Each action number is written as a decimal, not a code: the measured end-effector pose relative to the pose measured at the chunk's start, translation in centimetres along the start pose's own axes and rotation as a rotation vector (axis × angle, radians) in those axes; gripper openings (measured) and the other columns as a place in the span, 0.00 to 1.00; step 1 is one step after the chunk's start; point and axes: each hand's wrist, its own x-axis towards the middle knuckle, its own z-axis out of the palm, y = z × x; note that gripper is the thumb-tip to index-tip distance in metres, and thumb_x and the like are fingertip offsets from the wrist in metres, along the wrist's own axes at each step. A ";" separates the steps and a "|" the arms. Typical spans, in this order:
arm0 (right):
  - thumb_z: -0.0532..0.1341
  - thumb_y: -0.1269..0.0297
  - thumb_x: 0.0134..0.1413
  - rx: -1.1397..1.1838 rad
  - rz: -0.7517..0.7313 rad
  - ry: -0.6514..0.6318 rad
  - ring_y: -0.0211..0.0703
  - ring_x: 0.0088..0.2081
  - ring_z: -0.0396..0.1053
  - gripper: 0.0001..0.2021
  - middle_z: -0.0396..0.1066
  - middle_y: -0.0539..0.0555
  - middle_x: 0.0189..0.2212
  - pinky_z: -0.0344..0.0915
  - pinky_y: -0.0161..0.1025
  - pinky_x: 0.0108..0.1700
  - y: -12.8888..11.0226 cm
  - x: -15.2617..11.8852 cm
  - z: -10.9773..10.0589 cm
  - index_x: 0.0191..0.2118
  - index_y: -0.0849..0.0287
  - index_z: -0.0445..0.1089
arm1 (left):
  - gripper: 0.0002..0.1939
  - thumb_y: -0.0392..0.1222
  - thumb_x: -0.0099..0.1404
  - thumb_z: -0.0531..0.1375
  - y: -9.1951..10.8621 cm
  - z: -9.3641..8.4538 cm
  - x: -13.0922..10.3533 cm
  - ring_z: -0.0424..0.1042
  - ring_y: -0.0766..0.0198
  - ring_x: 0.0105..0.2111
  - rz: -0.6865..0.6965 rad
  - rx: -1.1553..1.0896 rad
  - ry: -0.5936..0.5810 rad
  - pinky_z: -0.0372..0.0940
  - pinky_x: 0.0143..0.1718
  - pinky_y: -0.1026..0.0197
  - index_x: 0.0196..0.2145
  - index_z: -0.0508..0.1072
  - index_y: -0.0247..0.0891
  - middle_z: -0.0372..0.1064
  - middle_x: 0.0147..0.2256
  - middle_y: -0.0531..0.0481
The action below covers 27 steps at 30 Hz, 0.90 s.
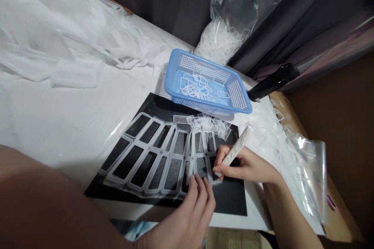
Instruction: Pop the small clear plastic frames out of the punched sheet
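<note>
A white sheet of rounded rectangular frames (165, 155) lies on a black mat (228, 202). My left hand (194, 210) rests on the sheet's lower right edge, its fingers stretched out and nothing seen in them. My right hand (244, 165) is closed around a whitish, wrapped, pen-like tool (237, 147), its lower end at the right end of the sheet. The tool's tip is hidden by my fingers. Small clear frame pieces (207, 123) lie in a pile at the sheet's upper edge.
Behind the mat is a blue basket (210, 106) holding loose white frames. Heaped white sheets (58, 27) cover the back left. A clear bag of white pieces (220, 41) stands behind the basket. Scraps, another clear bag (314, 175) and a black object (274, 81) are at the right.
</note>
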 end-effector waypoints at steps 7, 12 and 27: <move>0.60 0.61 0.64 -0.096 -0.029 -0.014 0.38 0.31 0.70 0.10 0.70 0.51 0.28 0.65 0.34 0.33 -0.4 -0.1 0.1 0.33 0.61 0.69 | 0.25 0.62 0.69 0.50 0.0 0.0 0.5 0.69 0.58 0.45 0.008 -0.056 0.060 0.60 0.47 0.53 0.49 0.77 0.44 0.71 0.44 0.45; 0.59 0.62 0.65 -0.213 -0.090 0.008 0.37 0.32 0.69 0.09 0.69 0.50 0.30 0.63 0.34 0.33 -0.6 -0.3 0.6 0.34 0.59 0.69 | 0.23 0.58 0.71 0.50 -0.2 -0.3 0.8 0.69 0.60 0.44 0.019 -0.062 0.049 0.59 0.46 0.54 0.49 0.77 0.45 0.71 0.43 0.47; 0.60 0.68 0.64 -0.273 -0.178 0.083 0.36 0.30 0.69 0.07 0.71 0.51 0.28 0.64 0.32 0.30 -0.8 -1.1 0.2 0.33 0.60 0.71 | 0.20 0.48 0.69 0.50 1.1 1.4 0.9 0.70 0.53 0.41 0.077 -0.033 0.120 0.57 0.43 0.47 0.48 0.76 0.38 0.70 0.43 0.41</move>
